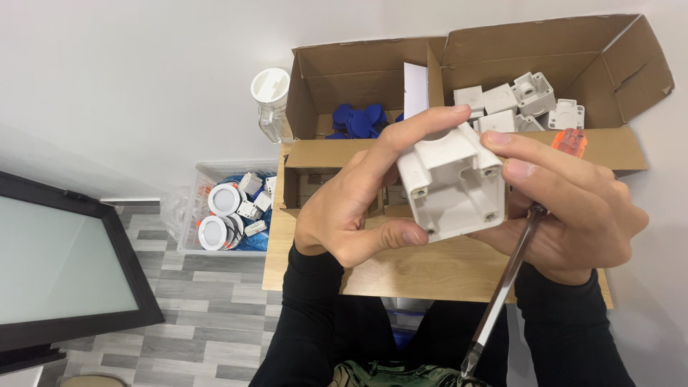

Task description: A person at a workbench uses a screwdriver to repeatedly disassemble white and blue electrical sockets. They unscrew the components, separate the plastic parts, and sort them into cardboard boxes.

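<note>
White plastic junction box (453,179), square with a screw hole at each corner, is held in the air above the wooden table (401,269), its open side facing the camera. The left hand (351,208) grips the box from its left side: the thumb presses the lower left corner and the fingers wrap over the top edge. The right hand (573,208) steadies the box from the right with its fingertips on the upper right corner, and at the same time clasps a screwdriver (512,258). The orange handle of the screwdriver projects above the right fingers; the metal shaft runs down and to the left, toward the person's lap. Both forearms wear black sleeves.

Behind the box, an open cardboard carton (466,79) stands on the table. Its left compartment contains blue plastic parts (356,120); its right compartment contains more white boxes (527,100). A clear jar with a white lid (271,97) stands just beside the carton on the left. Below it, on the grey floor, a clear tub (215,208) holds round white lamp fittings.
</note>
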